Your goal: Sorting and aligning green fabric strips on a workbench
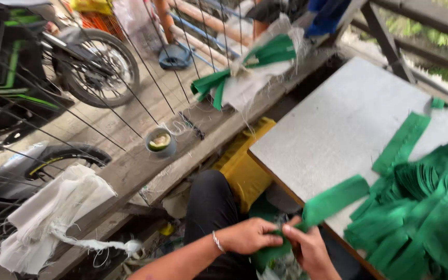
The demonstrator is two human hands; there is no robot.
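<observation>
Grey surface (338,129) at right carries a large heap of green fabric pieces (421,207), fanned and overlapping, with one long strip (401,142) lying just above it. Step in hand, as judged: one green piece (333,199) being worked at its near end, below the surface edge. Far end of that piece rests on the surface; near end is pinched between left hand (247,236) and right hand (309,249), both closed on it, fingertips touching. Next move likely needs a steady two-handed grip.
</observation>
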